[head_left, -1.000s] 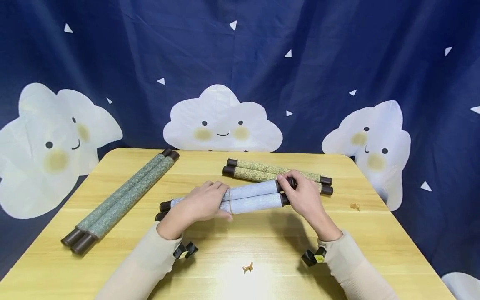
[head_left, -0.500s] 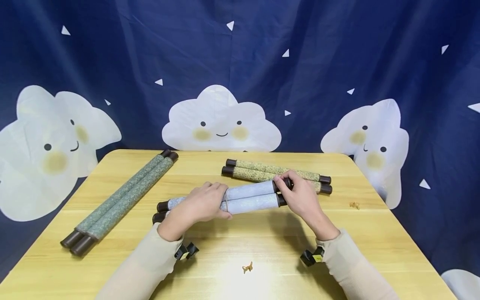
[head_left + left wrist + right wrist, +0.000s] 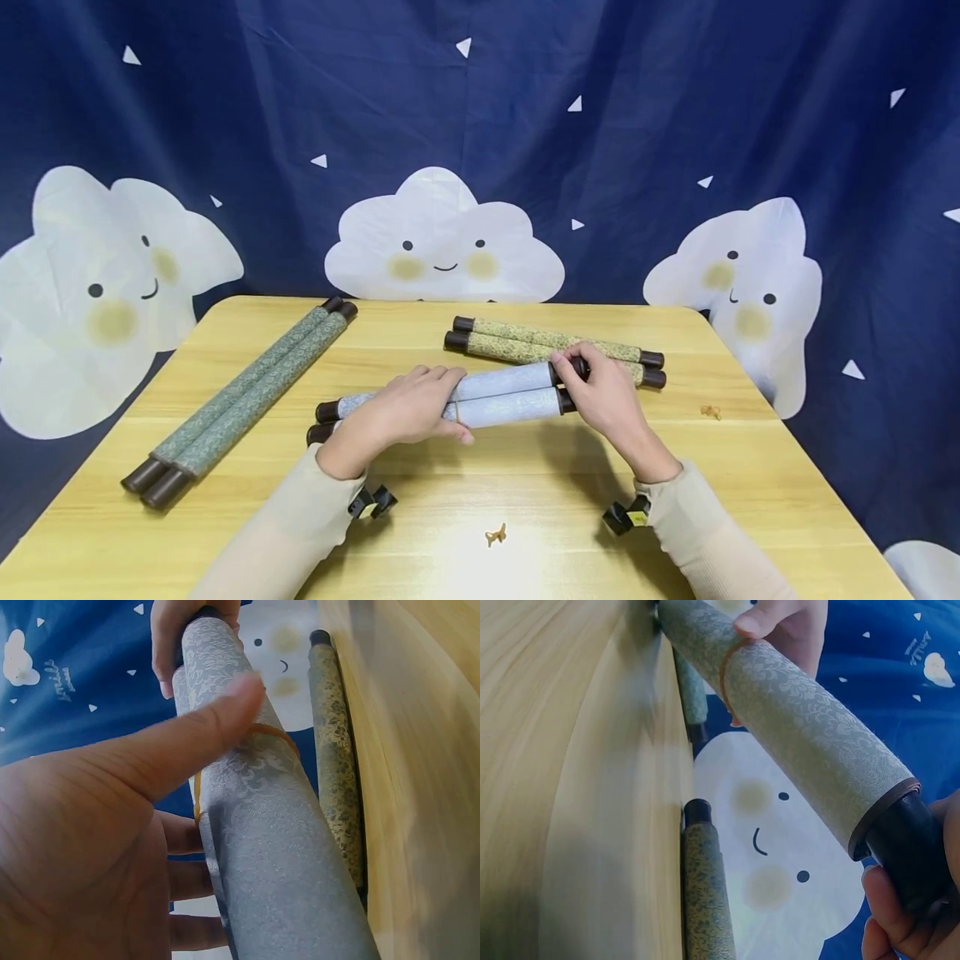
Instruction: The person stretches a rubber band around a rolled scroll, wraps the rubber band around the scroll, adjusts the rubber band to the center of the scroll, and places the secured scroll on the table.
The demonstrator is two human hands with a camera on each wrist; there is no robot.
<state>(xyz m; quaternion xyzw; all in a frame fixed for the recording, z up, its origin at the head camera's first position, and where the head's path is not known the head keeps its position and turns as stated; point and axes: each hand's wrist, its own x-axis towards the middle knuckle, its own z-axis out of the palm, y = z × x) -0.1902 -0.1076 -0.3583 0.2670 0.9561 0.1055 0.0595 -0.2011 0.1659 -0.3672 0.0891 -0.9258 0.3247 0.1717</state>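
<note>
A light blue patterned hanging scroll [image 3: 517, 396], rolled into two parallel rolls with dark knobs at the ends, is held above the table, its right end tilted up. My left hand [image 3: 408, 408] grips it around the middle, thumb on the near side and fingers on the far side. A thin brown rubber band [image 3: 274, 735] circles the scroll beside that thumb. At the right end, my right hand [image 3: 603, 392] holds the dark end knob [image 3: 907, 851] between thumb and fingers.
Behind lies a yellow patterned scroll [image 3: 517, 340]; a green patterned scroll [image 3: 247, 396] lies slanted at the left. Rubber bands rest on the wooden table [image 3: 420, 550]: a small tangle [image 3: 496, 535] near the front, another bunch [image 3: 710, 412] at the right. A blue cloud-print curtain [image 3: 480, 100] hangs behind.
My left hand has slid slightly to the right along the light blue scroll, covering more of the rubber band. The right hand keeps its hold on the end.
</note>
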